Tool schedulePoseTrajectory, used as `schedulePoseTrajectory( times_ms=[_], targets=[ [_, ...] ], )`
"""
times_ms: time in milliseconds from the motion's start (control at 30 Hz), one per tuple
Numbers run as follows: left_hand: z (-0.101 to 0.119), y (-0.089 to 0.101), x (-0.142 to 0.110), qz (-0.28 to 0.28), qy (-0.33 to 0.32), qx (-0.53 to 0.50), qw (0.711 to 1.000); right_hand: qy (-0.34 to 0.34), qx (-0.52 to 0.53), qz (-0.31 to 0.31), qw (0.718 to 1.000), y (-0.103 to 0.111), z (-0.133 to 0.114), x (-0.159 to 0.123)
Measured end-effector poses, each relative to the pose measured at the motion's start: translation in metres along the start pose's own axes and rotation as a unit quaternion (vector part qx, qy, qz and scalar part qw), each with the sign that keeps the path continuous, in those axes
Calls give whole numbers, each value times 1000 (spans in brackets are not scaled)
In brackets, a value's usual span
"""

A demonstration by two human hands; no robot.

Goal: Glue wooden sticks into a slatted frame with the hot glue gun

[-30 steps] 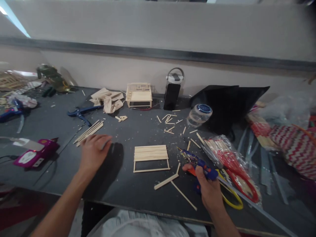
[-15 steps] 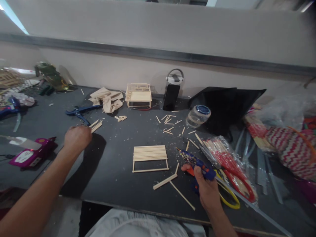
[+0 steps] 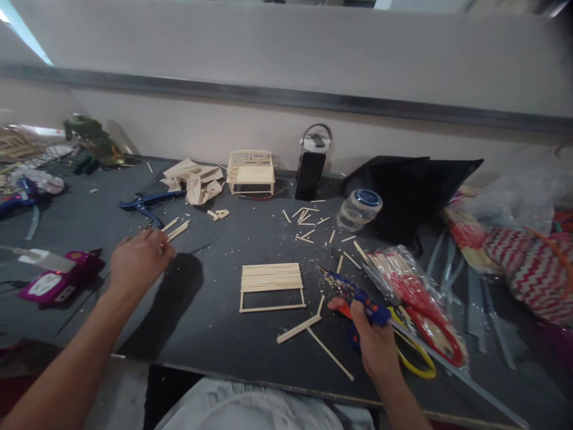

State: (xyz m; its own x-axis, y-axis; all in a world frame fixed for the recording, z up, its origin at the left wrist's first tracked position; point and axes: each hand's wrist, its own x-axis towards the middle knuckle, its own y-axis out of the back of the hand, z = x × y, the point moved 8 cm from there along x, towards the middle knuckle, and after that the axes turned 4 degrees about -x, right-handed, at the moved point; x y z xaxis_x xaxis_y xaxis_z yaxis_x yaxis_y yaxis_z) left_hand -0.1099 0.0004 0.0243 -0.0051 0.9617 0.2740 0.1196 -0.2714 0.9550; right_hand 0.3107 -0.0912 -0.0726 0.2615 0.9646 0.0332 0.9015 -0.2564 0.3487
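Observation:
My left hand [image 3: 139,258] is closed, fingers pinched on a thin wooden stick [image 3: 179,230] by the small bundle at the left; the fingers hide part of it. A thin shadow beside the hand's own shadow suggests that the stick is raised. In my right hand [image 3: 375,340] is a blue glue gun [image 3: 356,292] with an orange trigger, its nozzle pointing left. Between the hands lies a flat wooden panel [image 3: 271,278], sticks side by side over a frame with an open strip at the front. A short glued stick piece [image 3: 299,329] and a long thin stick lie right of it.
A small wooden model bed [image 3: 251,173] stands at the back, beside a phone [image 3: 310,175] and crumpled paper [image 3: 197,181]. Blue cutters [image 3: 145,205] and a purple power adapter [image 3: 58,278] are left. Right are a jar [image 3: 359,210], scissors [image 3: 441,334] and packed sticks [image 3: 398,272].
My left hand moved left to the stick bundle, closed there, then shifted slightly right with a stick. My right hand keeps the glue gun in nearly the same place.

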Motion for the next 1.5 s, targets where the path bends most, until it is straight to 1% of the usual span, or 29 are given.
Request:
schedulePoseTrajectory(
  times_ms=[33, 133, 200, 233, 300, 333, 367, 433, 500, 600, 667, 733, 800, 900, 1000, 1133, 1233, 1333, 1500],
  targets=[
    [10, 9, -10, 45, -3, -24, 999, 1, -5, 1, 1000, 0, -1, 0],
    [64, 19, -45, 86, -107, -127, 982, -10, -21, 3, 1000, 1, 0, -1],
    [102, 20, -68, 80, -180, -186, 963, -16, -23, 2, 1000, 1, 1, -1],
    [116, 20, -77, 79, -197, -208, 955, -14, -20, 2, 1000, 1, 0, -1],
    [137, 18, -90, 75, -219, -237, 944, -8, -18, 1, 1000, 1, -1, -1],
    [142, 16, -93, 69, -221, -254, 939, -9, -21, -1, 1000, 1, -1, -1],
    [143, 14, -94, 64, -211, -277, 935, -11, -26, -2, 1000, 1, -1, -2],
    [135, 9, -91, 47, -161, -342, 925, -17, -29, 1, 999, 2, -2, -2],
    [120, 1, -87, 13, -83, -413, 907, -15, -23, 6, 1000, 3, -3, -3],
    [97, -17, -89, -45, 40, -490, 870, -16, 8, 6, 1000, 2, -2, -4],
    [89, -26, -93, -63, 90, -519, 848, -26, 37, 5, 999, 0, -1, -5],
    [87, -30, -98, -73, 99, -536, 836, -31, 47, 14, 998, -3, -4, -4],
    [90, -31, -101, -83, 92, -541, 832, -27, 38, 15, 999, -9, -11, -3],
    [95, -32, -105, -108, 93, -536, 832, -24, 33, -16, 999, -24, -23, 1],
    [99, -33, -108, -137, 99, -529, 831, -25, 33, -37, 998, -35, -28, 2],
    [99, -33, -110, -143, 105, -527, 831, -3, 2, -46, 999, -39, -25, 0],
    [100, -34, -110, -147, 106, -528, 830, 8, -13, -41, 999, -40, -20, -2],
    [101, -34, -110, -147, 103, -532, 828, 7, -11, -35, 999, -41, -16, -3],
    [103, -32, -108, -141, 96, -526, 833, -5, -8, -38, 999, -42, -13, -3]
  ],
)
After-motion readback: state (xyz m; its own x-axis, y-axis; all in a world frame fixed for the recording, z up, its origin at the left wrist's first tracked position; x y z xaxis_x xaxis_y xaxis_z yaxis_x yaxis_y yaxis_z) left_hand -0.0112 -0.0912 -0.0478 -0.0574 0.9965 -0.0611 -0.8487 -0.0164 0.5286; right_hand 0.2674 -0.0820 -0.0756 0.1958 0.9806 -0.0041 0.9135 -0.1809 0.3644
